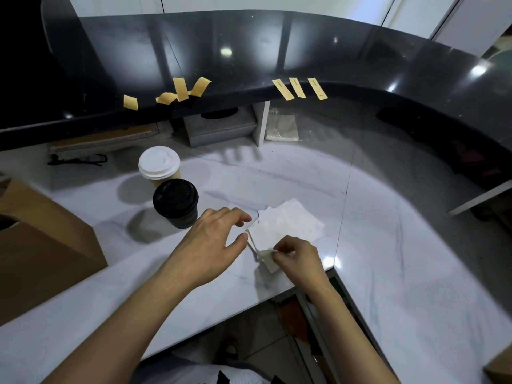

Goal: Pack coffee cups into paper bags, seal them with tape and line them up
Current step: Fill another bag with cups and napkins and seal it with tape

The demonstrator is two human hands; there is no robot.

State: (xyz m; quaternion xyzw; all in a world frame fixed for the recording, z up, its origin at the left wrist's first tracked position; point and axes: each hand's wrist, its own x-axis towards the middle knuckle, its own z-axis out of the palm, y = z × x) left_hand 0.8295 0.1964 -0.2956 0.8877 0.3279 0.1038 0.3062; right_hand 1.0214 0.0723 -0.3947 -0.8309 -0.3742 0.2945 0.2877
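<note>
Right hand (297,259) pinches white napkins (288,224), left hand (213,242) wide beside; black cup (176,203), white-lidded cup (159,164) and paper bag (50,245) stand left.

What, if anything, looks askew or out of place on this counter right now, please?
The left group of tape strips on the black ledge is curled and crooked, unlike the three straight strips to the right. Both cups stand upright with lids on; nothing has spilled.

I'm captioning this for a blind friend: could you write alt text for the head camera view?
Two bare hands work at white paper napkins on a pale marble counter: the right hand pinches a corner, the left hand touches the edge. Two lidded coffee cups stand nearby, a brown paper bag at left, tape strips on the dark ledge.
</note>
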